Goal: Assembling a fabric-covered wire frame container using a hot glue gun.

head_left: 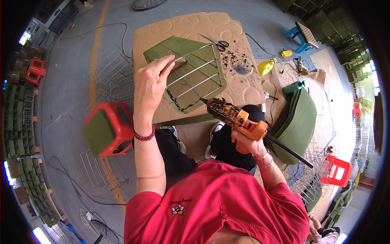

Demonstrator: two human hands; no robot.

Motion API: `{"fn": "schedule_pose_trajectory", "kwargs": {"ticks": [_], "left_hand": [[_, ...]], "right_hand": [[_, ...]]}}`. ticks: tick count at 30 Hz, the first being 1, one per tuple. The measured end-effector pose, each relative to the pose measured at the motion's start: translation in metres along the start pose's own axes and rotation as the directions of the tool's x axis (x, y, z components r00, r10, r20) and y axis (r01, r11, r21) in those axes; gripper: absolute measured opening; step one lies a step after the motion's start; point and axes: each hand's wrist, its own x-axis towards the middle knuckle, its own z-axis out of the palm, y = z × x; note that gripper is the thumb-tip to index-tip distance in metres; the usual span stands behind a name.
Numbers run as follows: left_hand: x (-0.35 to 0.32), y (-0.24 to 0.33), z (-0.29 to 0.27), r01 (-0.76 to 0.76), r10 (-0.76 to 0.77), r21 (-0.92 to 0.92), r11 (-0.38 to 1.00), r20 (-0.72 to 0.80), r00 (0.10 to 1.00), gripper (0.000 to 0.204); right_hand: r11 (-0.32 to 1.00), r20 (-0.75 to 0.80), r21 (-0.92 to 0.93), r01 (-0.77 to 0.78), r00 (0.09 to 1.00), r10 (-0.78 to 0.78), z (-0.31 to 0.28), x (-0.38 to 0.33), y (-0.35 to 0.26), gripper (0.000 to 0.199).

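My left hand (149, 87) presses down on the left corner of a metal wire frame (194, 73) that lies on a green felt pad (178, 49) atop a cardboard-covered table (239, 87). My right hand (251, 146) grips an orange hot glue gun (233, 116), its blackened nozzle pointing at the lower edge of the frame. A dark glue line runs along the frame's lower left side. A black glue stick juts out behind the gun.
Scissors (216, 42) and dark crumbs lie on the cardboard. A stack of green felt pads (298, 118) sits to the right, and a red stool (111, 128) topped with green felt stands left. Wire frames (109, 73) lie on the floor; yellow bottle (266, 66) beyond.
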Motion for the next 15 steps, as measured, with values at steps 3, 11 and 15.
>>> {"fn": "schedule_pose_trajectory", "kwargs": {"ticks": [3,11,15], "left_hand": [[-0.001,-0.003,0.002,-0.018,0.018,-0.002,1.0,-0.001,1.0,0.021],[-0.001,-0.005,0.002,-0.037,0.037,0.003,0.999,0.008,0.999,0.022],[-0.003,-0.004,0.002,-0.042,0.042,0.0,0.999,0.019,0.999,0.022]], "right_hand": [[0.999,-0.01,-0.048,-0.017,1.0,0.016,-0.001,0.001,-0.001,0.019],[0.99,-0.031,-0.108,-0.094,0.995,0.091,-0.004,-0.003,-0.006,0.02],[0.99,-0.048,-0.091,-0.104,0.994,0.099,-0.002,-0.001,-0.01,0.019]]}}
